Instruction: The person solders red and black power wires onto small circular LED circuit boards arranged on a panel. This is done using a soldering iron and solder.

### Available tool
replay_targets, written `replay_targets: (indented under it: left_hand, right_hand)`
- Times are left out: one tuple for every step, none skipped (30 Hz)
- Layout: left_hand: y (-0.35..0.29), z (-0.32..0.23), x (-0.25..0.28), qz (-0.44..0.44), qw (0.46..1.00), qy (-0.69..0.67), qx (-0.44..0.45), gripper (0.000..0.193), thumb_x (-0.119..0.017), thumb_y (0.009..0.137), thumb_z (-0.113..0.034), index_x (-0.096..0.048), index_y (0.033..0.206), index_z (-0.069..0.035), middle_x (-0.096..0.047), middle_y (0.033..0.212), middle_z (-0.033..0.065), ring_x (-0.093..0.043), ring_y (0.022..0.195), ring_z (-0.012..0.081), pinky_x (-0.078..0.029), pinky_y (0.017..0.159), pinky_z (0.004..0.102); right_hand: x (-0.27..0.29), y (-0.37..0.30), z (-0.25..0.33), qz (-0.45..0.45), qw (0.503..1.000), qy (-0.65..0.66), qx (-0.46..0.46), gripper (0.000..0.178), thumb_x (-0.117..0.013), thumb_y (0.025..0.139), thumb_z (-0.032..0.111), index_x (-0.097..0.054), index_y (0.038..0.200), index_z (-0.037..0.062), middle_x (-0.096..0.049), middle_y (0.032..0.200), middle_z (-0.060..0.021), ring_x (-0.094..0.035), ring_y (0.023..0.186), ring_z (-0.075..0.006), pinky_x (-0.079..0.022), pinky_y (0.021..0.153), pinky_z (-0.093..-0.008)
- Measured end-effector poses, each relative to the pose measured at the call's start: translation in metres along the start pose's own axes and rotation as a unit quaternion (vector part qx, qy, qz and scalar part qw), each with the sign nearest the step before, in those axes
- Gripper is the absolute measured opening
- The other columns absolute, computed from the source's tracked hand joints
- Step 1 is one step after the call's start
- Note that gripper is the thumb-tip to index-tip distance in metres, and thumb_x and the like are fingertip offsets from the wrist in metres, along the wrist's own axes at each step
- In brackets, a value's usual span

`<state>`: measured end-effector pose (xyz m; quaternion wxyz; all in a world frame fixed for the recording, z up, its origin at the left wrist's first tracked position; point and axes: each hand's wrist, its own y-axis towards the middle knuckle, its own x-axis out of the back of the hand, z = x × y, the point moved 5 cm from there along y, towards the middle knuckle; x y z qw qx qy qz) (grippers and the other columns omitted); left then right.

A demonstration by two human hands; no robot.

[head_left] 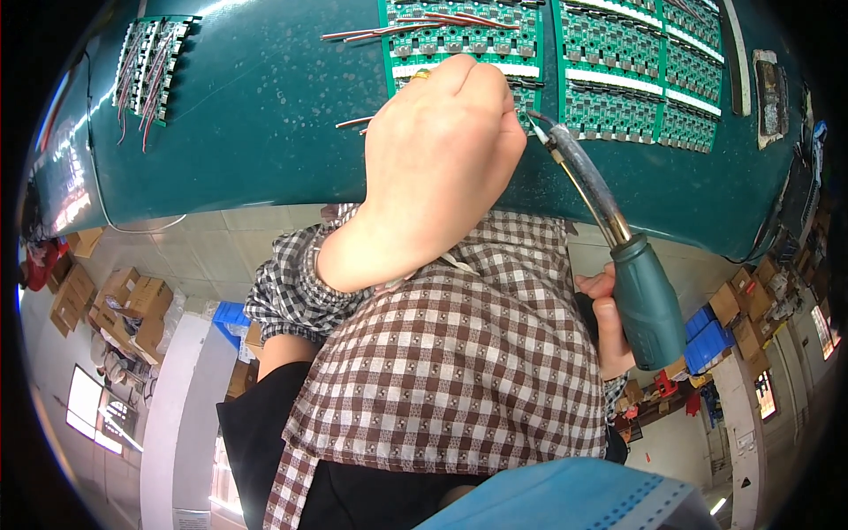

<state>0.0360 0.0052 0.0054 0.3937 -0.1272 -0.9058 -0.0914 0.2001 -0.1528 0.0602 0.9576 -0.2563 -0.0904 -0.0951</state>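
My left hand (446, 146), a ring on one finger, is closed over the lower part of a green circuit board panel (464, 40). Its fingertips are hidden, so what they pinch cannot be made out. Red and white wire ends (353, 122) stick out from beneath its left side. In my right hand (611, 331) is a soldering iron (649, 300) with a dark green handle. The iron slants up and left, and its tip is close beside my left fingers, at the panel's lower right edge. More red and white wires (442, 25) lie across the panel's upper rows.
More green board panels (614, 71) lie to the right on the dark green tabletop (274, 115). At the far left is a smaller board panel (155, 66) with wires attached. A dark block in a tray (770, 97) sits at the right. A thin cable (102, 190) hangs at the left edge.
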Motion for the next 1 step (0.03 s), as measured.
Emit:
replay_targets:
  left_hand:
    - [-0.0001,0.0002,0.0003,0.0,1.0,0.0,0.001,0.011,-0.067,0.072,-0.004,-0.056,0.074,-0.007,-0.051,0.066,0.0026,-0.051,0.055,0.0173,-0.042,0.049,0.0304]
  right_hand:
    - [0.0012,-0.0004,-0.0007,0.01,1.0,-0.013,-0.005,0.046,-0.064,0.089,0.018,-0.045,0.121,-0.0088,-0.056,0.093,-0.0118,-0.057,0.091,-0.0217,-0.052,0.086,-0.0463]
